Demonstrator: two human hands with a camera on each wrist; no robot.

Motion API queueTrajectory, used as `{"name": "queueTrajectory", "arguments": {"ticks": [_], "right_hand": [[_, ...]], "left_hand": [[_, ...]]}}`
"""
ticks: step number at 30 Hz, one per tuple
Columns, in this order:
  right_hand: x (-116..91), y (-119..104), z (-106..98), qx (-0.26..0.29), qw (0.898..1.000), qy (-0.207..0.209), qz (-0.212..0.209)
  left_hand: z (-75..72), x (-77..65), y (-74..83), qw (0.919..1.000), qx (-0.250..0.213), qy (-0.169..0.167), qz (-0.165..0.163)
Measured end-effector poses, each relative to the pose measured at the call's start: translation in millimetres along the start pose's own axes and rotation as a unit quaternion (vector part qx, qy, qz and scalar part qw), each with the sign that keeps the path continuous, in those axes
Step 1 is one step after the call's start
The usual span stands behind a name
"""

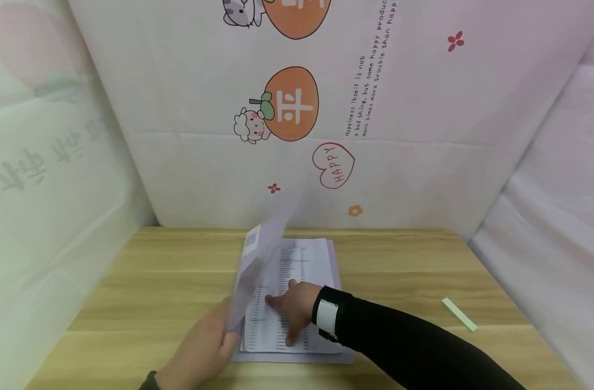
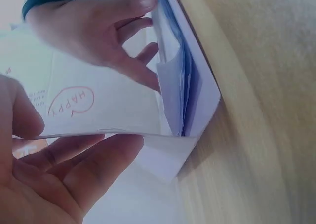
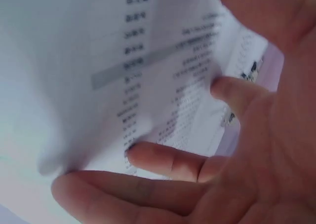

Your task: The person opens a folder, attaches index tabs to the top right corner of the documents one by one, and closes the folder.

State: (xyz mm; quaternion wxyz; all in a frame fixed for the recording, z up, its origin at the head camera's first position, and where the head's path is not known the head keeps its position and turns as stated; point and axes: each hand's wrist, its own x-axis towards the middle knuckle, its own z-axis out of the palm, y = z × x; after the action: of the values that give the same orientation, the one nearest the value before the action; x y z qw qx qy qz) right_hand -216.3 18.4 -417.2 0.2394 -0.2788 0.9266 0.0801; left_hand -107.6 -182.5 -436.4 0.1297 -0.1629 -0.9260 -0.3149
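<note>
A pale lilac folder lies on the table, its back sheet [image 1: 297, 358] showing below a stack of printed paper [image 1: 316, 260]. My left hand [image 1: 206, 338] pinches the raised translucent cover [image 1: 258, 265] near its lower corner, thumb on one face and fingers on the other in the left wrist view. The cover stands tilted up over the left part of the pages. My right hand [image 1: 299, 306] reaches in over the paper with its fingers spread. In the right wrist view its fingertips [image 3: 143, 155] are right at the printed columns.
A small pale green strip [image 1: 460, 314] lies on the wooden table [image 1: 399, 260] to the right. A white printed cloth [image 1: 404, 179] hangs behind the table, with more cloth along both sides.
</note>
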Motion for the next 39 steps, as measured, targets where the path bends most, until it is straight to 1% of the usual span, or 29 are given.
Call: {"name": "queueTrajectory", "arguments": {"ticks": [2, 3, 5, 8, 9, 11, 12, 13, 14, 15, 16, 17, 18, 19, 20, 21, 22, 23, 24, 25, 26, 28, 29, 31, 32, 34, 35, 37, 39], "right_hand": [[-2, -1, 3, -0.003, 1.0, 0.014, 0.012], [-2, -2, 4, -0.004, 1.0, 0.018, 0.015], [-4, -3, 6, -0.002, 0.999, 0.027, 0.019], [-5, -6, 6, -0.004, 0.999, 0.027, 0.024], [-6, -6, 5, -0.006, 0.999, 0.025, 0.027], [-5, -8, 4, -0.01, 0.999, 0.021, 0.032], [-5, -9, 4, -0.012, 0.999, 0.019, 0.034], [-5, -9, 4, -0.014, 0.999, 0.019, 0.037], [-4, -9, 5, -0.014, 0.999, 0.018, 0.04], [-4, -10, 5, -0.016, 0.999, 0.018, 0.042], [-4, -10, 6, -0.021, 0.999, 0.018, 0.042], [-3, -10, 6, -0.024, 0.999, 0.019, 0.043], [-3, -11, 7, -0.024, 0.998, 0.019, 0.045], [-3, -11, 6, -0.023, 0.998, 0.02, 0.047], [-3, -11, 6, -0.025, 0.998, 0.02, 0.048], [-3, -11, 6, -0.024, 0.998, 0.021, 0.05], [-4, -12, 6, -0.021, 0.998, 0.02, 0.053], [-4, -12, 6, -0.017, 0.998, 0.02, 0.056], [-4, -12, 5, -0.013, 0.998, 0.02, 0.059], [-5, -11, 5, -0.012, 0.998, 0.02, 0.062], [-6, -11, 6, -0.011, 0.998, 0.02, 0.064], [-8, -10, 5, -0.012, 0.998, 0.021, 0.066], [-8, -9, 5, -0.017, 0.997, 0.023, 0.065], [-9, -8, 6, -0.023, 0.997, 0.026, 0.061], [-9, -8, 6, -0.027, 0.998, 0.029, 0.058], [-9, -7, 7, -0.027, 0.998, 0.032, 0.052], [-8, -7, 8, -0.028, 0.998, 0.032, 0.048], [-8, -7, 8, -0.027, 0.998, 0.033, 0.041], [-7, -7, 9, -0.025, 0.999, 0.033, 0.035]], "left_hand": [[-4.8, -1.4, -0.4, 0.9988, -0.03, -0.002, -0.039], [-7.4, -2.3, -0.9, 0.997, -0.049, -0.004, -0.061], [-13.0, -4.8, -2.9, 0.9936, -0.075, 0.005, -0.084], [-21.3, -5.5, -7.6, 0.9888, -0.12, 0.024, -0.085], [-24.4, -5.2, -8.8, 0.988, -0.126, 0.034, -0.082], [-33.0, -5.1, -11.0, 0.9857, -0.14, 0.061, -0.07], [-38.0, -3.9, -11.2, 0.9824, -0.158, 0.078, -0.063], [-43.7, -2.8, -11.2, 0.9798, -0.166, 0.1, -0.05], [-50.1, -1.2, -11.1, 0.9765, -0.174, 0.123, -0.027], [-57.3, 1.2, -11.0, 0.9733, -0.173, 0.151, 0.005], [-64.6, 4.4, -10.9, 0.9683, -0.17, 0.177, 0.045], [-71.9, 8.7, -10.9, 0.9606, -0.16, 0.207, 0.093], [-79.0, 13.6, -10.8, 0.9522, -0.135, 0.235, 0.141], [-85.4, 17.7, -10.4, 0.9426, -0.091, 0.26, 0.188], [-91.6, 22.0, -9.2, 0.9298, -0.043, 0.282, 0.232], [-96.8, 25.3, -7.5, 0.9166, 0.013, 0.303, 0.26], [-101.2, 26.9, -5.3, 0.9062, 0.066, 0.313, 0.276], [-105.0, 26.7, -3.2, 0.8976, 0.118, 0.319, 0.281], [-108.4, 24.9, -0.8, 0.8936, 0.167, 0.313, 0.275], [-111.0, 22.5, 2.2, 0.8936, 0.206, 0.301, 0.261], [-113.8, 19.3, 4.9, 0.9007, 0.239, 0.28, 0.231], [-118.4, 12.2, 8.4, 0.9192, 0.291, 0.221, 0.148], [-120.2, 9.7, 9.2, 0.9245, 0.31, 0.194, 0.108], [-122.7, 7.0, 8.9, 0.929, 0.338, 0.145, 0.044], [-122.9, 6.3, 7.7, 0.9295, 0.35, 0.116, 0.017], [-121.2, 6.2, 3.3, 0.9282, 0.365, 0.073, -0.006], [-119.4, 6.1, 0.6, 0.9275, 0.37, 0.052, -0.009], [-115.0, 5.9, -6.2, 0.924, 0.382, 0.003, -0.007], [-109.3, 6.4, -14.3, 0.9211, 0.387, -0.043, 0.01]]}}
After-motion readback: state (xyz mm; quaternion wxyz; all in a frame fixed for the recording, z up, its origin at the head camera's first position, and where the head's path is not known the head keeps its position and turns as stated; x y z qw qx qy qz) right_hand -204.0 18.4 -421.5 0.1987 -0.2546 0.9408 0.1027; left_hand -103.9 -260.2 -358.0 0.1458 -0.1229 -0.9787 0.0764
